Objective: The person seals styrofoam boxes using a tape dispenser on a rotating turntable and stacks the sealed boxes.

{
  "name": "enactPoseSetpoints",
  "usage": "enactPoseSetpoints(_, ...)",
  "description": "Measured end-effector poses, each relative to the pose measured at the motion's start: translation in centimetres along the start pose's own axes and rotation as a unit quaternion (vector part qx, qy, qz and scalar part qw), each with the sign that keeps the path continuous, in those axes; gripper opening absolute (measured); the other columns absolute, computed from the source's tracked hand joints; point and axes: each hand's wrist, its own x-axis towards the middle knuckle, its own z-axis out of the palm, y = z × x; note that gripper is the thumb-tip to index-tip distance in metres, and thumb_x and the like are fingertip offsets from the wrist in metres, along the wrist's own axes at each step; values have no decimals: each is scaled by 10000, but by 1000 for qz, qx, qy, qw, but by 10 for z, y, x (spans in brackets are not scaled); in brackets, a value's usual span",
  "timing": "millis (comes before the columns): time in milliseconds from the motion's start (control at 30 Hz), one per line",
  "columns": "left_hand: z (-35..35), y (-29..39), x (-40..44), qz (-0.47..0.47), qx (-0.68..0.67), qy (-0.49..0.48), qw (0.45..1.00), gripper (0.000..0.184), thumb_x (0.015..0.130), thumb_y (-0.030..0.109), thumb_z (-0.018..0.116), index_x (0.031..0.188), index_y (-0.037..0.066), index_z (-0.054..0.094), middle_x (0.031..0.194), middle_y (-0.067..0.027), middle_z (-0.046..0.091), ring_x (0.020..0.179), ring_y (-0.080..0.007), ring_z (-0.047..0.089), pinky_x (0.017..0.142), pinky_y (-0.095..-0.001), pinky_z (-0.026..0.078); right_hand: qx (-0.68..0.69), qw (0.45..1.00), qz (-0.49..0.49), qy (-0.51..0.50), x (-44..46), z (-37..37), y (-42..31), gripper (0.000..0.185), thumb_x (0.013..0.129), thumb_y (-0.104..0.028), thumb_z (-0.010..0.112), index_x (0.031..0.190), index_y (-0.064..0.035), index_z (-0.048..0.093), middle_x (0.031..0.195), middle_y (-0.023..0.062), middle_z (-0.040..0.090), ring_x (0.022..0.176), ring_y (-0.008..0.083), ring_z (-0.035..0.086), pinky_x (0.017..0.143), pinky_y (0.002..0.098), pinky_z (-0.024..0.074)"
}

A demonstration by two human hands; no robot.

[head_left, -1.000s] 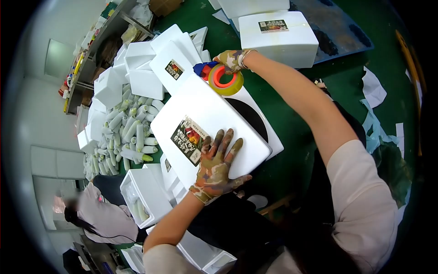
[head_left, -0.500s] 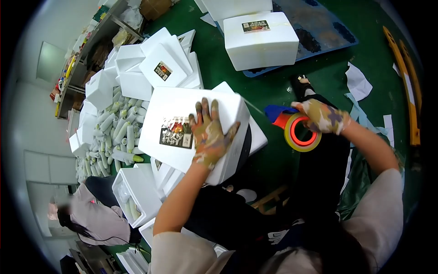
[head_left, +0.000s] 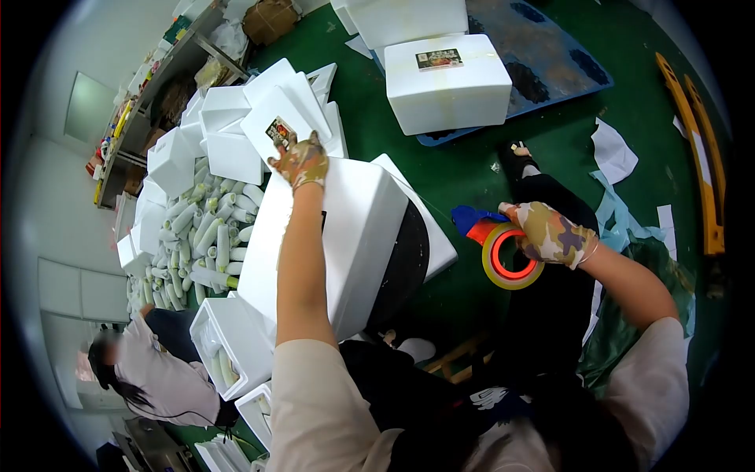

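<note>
Above green floor (head_left: 472,169) (pale-walled room (head_left: 49,189)), right hand (head_left: 550,234) holds tape (head_left: 491,272).

left hand (head_left: 301,163) shifted farther out, box (head_left: 355,216) turned

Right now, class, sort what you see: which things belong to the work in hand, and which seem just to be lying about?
Work in hand:
- tape dispenser, held in the right hand
- white foam box, with the left hand at its far edge

Apparently lying about:
- white paper on the floor
- yellow bars
- cardboard box
</note>
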Motion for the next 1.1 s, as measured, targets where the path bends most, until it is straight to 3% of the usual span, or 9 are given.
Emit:
enactPoseSetpoints(200, 14, -56, 30, -98, 58, -21, 993, 436, 923, 395, 385, 854, 118, 715, 845, -96, 699, 762, -306, 663, 865, -490, 408, -11, 998, -6, -54, 14, -14, -17, 537, 677, -54, 659, 1179, 2, 478, 873, 192, 595, 833, 381, 600, 694, 418, 494)
enactPoseSetpoints(333, -7, -84, 10, -142, 76, -53, 985, 429, 942, 375, 364, 1075, 84, 650, 1032, -123, 671, 853, -324, 647, 816, -509, 431, -33, 996, -49, 63, 26, 1, -8, 500, 703, -32, 615, 1178, 0, 466, 848, 201, 598, 811, 376, 603, 672, 424, 488)
enactPoseSetpoints(400, 43, -106, -10, 10, 100, 178, 979, 486, 942, 378, 387, 1283, 46, 481, 1287, -161, 522, 1091, -331, 547, 880, -477, 448, -26, 999, -17, 12, 41, -2, -7, 506, 708, -42, 613, 1190, 2, 465, 897, 203, 597, 846, 379, 593, 728, 412, 486)
enactPoseSetpoints(433, 18, -96, -44, 95, -159, 30, 982, 587, 924, 446, 430, 1331, 22, 425, 1371, -223, 427, 1283, -372, 381, 1032, -474, 314, -26, 998, 23, -51, 44, 3, -6, 565, 722, -55, 617, 1258, 12, 450, 1004, 213, 597, 925, 380, 583, 801, 394, 487)
enactPoseSetpoints(500, -14, -56, -131, 243, -61, 5, 968, 622, 908, 448, 469, 1391, 68, 369, 1462, -158, 330, 1370, -327, 268, 1097, -465, 224, -11, 998, 25, -48, 37, 9, -10, 563, 721, -49, 612, 1256, 15, 451, 1015, 215, 596, 936, 380, 581, 801, 393, 487)
enactPoseSetpoints(633, -28, -37, -144, 190, -88, -4, 978, 527, 926, 350, 471, 1385, 100, 401, 1473, -114, 327, 1365, -314, 278, 1114, -429, 206, 29, 999, 15, 28, -5, 47, -33, 564, 714, -46, 620, 1249, 26, 454, 1054, 217, 579, 954, 385, 569, 802, 420, 471)
enactPoseSetpoints(700, -18, -38, -142, 180, -111, 19, 977, 531, 933, 398, 434, 1378, 109, 415, 1451, -121, 363, 1361, -322, 291, 1102, -443, 221, -9, 999, 23, 25, -25, 54, -65, 467, 745, -61, 576, 1189, 30, 464, 887, 188, 571, 757, 368, 578, 664, 442, 473)
enactPoseSetpoints(900, -14, -42, -146, 168, -107, 33, 979, 526, 932, 408, 424, 1380, 132, 424, 1453, -112, 365, 1366, -314, 287, 1107, -429, 210, 49, 988, 123, -82, -73, 63, -137, 245, 821, -151, 547, 1022, -11, 534, 938, 215, 597, 837, 365, 622, 696, 413, 501)
enactPoseSetpoints(1100, -12, -44, -149, 155, -107, 33, 982, 510, 925, 403, 423, 1383, 178, 432, 1461, -104, 358, 1377, -311, 269, 1107, -431, 214, 58, 997, 20, -53, -74, 99, -148, 265, 827, -189, 544, 1046, -45, 504, 852, 175, 592, 716, 312, 629, 579, 374, 502)
